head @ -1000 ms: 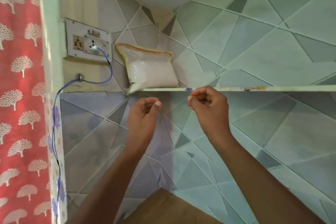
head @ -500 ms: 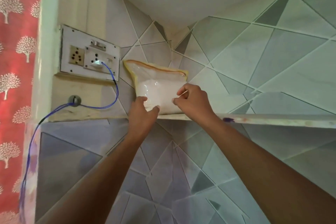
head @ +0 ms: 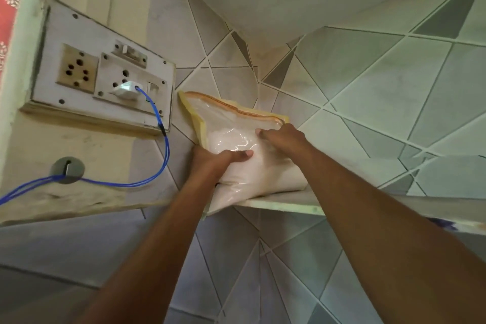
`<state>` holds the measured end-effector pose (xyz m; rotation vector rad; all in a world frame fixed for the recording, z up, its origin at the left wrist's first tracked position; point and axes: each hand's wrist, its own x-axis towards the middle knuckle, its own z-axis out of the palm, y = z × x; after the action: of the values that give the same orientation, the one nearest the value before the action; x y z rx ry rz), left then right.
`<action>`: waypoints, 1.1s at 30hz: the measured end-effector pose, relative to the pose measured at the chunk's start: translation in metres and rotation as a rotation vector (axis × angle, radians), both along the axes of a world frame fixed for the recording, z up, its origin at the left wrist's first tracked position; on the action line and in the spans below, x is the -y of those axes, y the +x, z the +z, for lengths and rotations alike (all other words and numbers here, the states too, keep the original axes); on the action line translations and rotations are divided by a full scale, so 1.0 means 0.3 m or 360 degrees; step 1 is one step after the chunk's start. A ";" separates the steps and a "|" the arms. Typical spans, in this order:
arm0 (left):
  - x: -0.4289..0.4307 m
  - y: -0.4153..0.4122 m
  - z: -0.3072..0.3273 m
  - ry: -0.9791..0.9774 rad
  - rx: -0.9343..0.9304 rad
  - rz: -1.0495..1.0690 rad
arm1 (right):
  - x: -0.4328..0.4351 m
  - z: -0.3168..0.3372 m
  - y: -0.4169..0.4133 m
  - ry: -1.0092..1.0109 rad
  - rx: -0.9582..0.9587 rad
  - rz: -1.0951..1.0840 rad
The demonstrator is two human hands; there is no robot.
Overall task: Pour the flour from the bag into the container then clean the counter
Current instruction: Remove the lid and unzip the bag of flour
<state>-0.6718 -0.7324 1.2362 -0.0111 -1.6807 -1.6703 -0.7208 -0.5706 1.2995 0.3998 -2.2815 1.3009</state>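
Middle of the frame: flour bag [head: 228, 137] sits on the shelf [head: 289, 204] edge.
Left hand [head: 210, 163]: grips the bag's lower left.
Right hand [head: 284, 137]: fingers curl round its upper right.

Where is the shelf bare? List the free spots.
Free: the shelf right of the bag, out to the picture's edge. Crowded: the left corner, where left hand and right hand hold the bag beside the socket board and cable.

head view, angled upward, close to corner shelf [head: 289, 206]
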 end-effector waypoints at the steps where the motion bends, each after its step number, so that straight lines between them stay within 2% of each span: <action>1: 0.004 -0.015 -0.004 -0.0004 -0.0021 0.0024 | 0.001 -0.002 -0.014 -0.0012 0.0058 0.0012; 5: -0.010 -0.033 -0.009 -0.0189 -0.0041 0.0197 | -0.013 -0.009 -0.046 -0.0135 0.0193 -0.0014; 10: -0.112 0.023 -0.020 -0.0583 -0.0188 0.0543 | -0.064 -0.014 -0.034 -0.0291 0.0194 0.0065; 19: -0.175 0.029 0.037 -0.0761 -0.0455 0.0926 | -0.096 -0.033 -0.004 -0.0415 0.0215 0.0080; 28: -0.200 0.104 -0.003 -0.0820 -0.0783 0.0922 | -0.116 -0.034 -0.026 -0.0238 0.0212 0.0161; 33: -0.207 0.201 -0.007 -0.0861 -0.0935 0.0991 | -0.149 -0.037 0.088 -0.0231 0.0197 0.0179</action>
<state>-0.6115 -0.6703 1.2341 -0.1981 -1.4198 -0.6380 -0.6944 -0.5260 1.2885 0.4125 -2.2742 1.5769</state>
